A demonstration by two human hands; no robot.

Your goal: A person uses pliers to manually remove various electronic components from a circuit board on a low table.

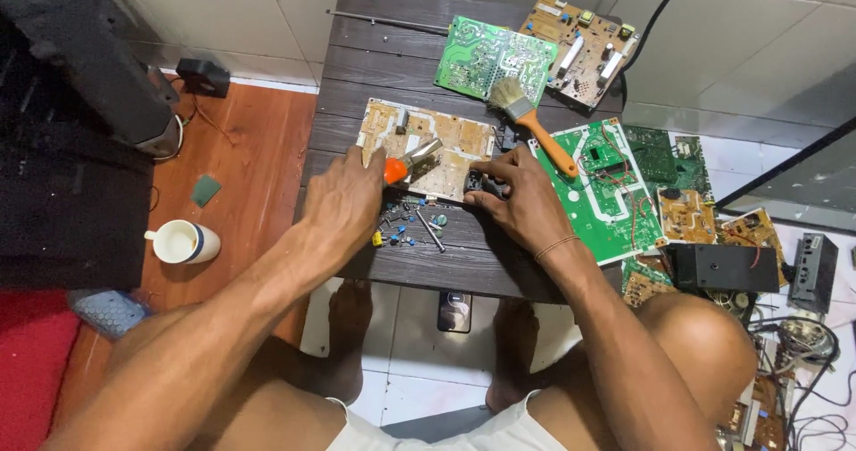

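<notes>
Single view, head cam. Looks almost straight down from above the seated person, tilted slightly forward toward the white tiled wall [767, 50] at frame top. Close range: forearms enter from the bottom edge, knees and feet visible below the dark slatted surface [392, 68], which sits centre frame. Floor visible on both sides. No second view.

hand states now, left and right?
Left hand: closed on an orange-handled tool.
Right hand: fingers pinching a small black part at the tan circuit board edge.
</notes>
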